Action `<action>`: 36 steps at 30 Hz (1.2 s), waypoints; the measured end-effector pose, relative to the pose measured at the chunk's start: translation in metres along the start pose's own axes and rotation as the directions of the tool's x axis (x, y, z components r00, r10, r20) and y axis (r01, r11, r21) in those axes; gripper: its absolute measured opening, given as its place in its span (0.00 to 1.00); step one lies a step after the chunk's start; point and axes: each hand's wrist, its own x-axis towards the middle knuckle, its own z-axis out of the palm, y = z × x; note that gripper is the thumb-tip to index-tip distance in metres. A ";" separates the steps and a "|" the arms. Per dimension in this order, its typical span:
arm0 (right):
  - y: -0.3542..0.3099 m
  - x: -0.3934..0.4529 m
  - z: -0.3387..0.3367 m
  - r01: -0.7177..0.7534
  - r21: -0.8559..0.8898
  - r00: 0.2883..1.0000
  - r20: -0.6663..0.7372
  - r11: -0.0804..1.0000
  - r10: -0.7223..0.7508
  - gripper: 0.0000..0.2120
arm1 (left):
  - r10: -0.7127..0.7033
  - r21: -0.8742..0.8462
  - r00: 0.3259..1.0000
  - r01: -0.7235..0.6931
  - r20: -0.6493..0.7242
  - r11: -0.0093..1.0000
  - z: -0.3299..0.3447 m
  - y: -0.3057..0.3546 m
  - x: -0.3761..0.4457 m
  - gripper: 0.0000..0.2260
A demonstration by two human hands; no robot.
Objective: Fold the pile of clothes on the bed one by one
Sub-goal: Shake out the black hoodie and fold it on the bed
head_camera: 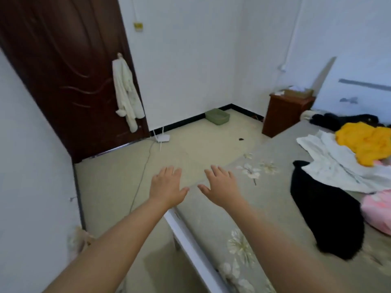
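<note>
Grey-green sheet: the bed (273, 212) takes up the lower right, flower print across it, white frame rail along its near edge, bare fabric under the arms.
Pile of clothes (347, 170): heaped on the right part of the bed, running out of view at the right edge, nothing folded yet by the look of it.
Black garment (325, 212): biggest piece, sprawled nearest the person, its upper end tucked under the white one.
White garment (338, 163): crumpled, spread over the black piece and under the yellow.
Yellow garment (368, 142): bunched on top, bright, loose.
Pink item (378, 210): at the right edge beside the black piece, only partly in view.
Dark clothes (342, 119): further back near the headboard, kind unclear.
Left hand (167, 187): out in the air over the floor just past the bed corner, fingers straight and spread, holding nothing.
Right hand (222, 187): just beside the left, over the bed's corner, fingers spread wide too, empty, well apart from the pile.
Handling: all soft, light cloth, I'd say. It will sag and drag its neighbours, so lift it clear rather than tug.
Where to grip: likely the black garment's free near edge, one hand at each corner, or the yellow one on top by its shoulders.
</note>
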 end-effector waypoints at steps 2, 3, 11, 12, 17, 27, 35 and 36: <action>-0.025 0.037 0.015 0.030 0.005 0.998 0.062 1.000 -0.030 0.28 | -0.094 -0.006 0.995 0.094 0.020 0.996 0.009 -0.036 0.010 0.27; -0.036 0.056 0.023 0.042 0.005 0.995 0.091 0.999 -0.043 0.27 | -0.137 -0.010 0.990 0.138 0.038 0.990 0.015 -0.052 0.017 0.27; -0.081 0.199 0.083 0.175 -0.079 0.960 0.235 0.981 -0.152 0.27 | -0.387 0.047 0.904 0.385 0.180 0.922 0.057 -0.159 0.104 0.24; -0.084 0.216 0.089 0.179 -0.078 0.959 0.239 0.981 -0.156 0.28 | -0.406 0.058 0.892 0.403 0.198 0.913 0.061 -0.169 0.113 0.24; -0.108 0.294 0.117 0.207 -0.056 0.963 0.188 0.977 -0.193 0.27 | -0.429 0.045 0.883 0.428 0.189 0.903 0.074 -0.212 0.162 0.24; -0.180 0.494 0.170 0.134 -0.015 0.986 0.103 0.991 -0.132 0.26 | -0.423 0.043 0.899 0.421 0.114 0.906 0.105 -0.370 0.327 0.24; -0.130 0.603 0.190 -0.182 -0.027 0.972 0.148 0.983 0.184 0.28 | -0.189 0.064 0.947 0.178 0.262 0.982 0.137 -0.407 0.504 0.24; -0.112 0.611 0.189 -0.238 -0.038 0.960 0.139 0.970 0.241 0.28 | -0.138 0.055 0.951 0.128 0.277 0.990 0.141 -0.398 0.529 0.24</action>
